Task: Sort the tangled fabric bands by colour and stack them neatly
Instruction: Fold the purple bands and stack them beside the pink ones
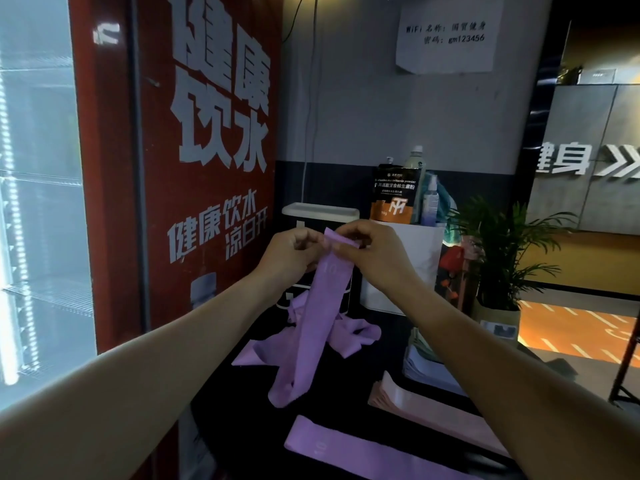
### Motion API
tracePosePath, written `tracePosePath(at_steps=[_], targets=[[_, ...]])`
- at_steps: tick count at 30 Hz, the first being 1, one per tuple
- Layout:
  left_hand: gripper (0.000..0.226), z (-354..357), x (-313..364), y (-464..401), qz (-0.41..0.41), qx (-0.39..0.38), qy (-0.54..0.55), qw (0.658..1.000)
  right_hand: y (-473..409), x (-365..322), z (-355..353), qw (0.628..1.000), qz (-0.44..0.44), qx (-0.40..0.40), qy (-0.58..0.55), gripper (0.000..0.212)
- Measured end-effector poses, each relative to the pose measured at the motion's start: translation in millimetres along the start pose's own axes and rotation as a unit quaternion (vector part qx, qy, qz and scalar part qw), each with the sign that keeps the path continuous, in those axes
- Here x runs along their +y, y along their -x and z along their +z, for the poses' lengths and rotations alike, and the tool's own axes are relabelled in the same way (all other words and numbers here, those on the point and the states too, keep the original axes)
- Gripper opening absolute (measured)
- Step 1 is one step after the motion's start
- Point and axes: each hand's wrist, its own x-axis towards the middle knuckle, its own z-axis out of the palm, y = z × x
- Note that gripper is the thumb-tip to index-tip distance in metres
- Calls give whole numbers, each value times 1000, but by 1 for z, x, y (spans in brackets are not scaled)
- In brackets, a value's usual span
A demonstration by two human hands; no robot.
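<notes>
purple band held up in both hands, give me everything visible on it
The held band is a flat lilac loop of soft woven-looking fabric with a faint "10" printed near its top. The left hand and right hand pinch its top edge. It hangs down, slightly twisted, over the dark counter; its lower end seems to rest there, in front of the purple pile.

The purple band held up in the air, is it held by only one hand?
No. Both the left hand and the right hand pinch the top edge of the purple band.
</notes>
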Motion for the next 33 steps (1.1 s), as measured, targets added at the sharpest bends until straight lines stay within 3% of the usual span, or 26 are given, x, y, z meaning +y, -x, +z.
tracePosePath(at_steps=[6,9,28,33], targets=[[9,1,-3,4,9,-9,-47,999,5,0,-2,997,-11,14,72,16],[21,4,-1,6,26,-17,-78,996,5,-2,-5,998,5,22,66,16],[24,27,16,21,-2,-85,-37,996,13,-13,-24,995,75,55,46,9],[7,29,25,21,16,-58,8,998,16,-23,-35,994,99,50,8,13]])
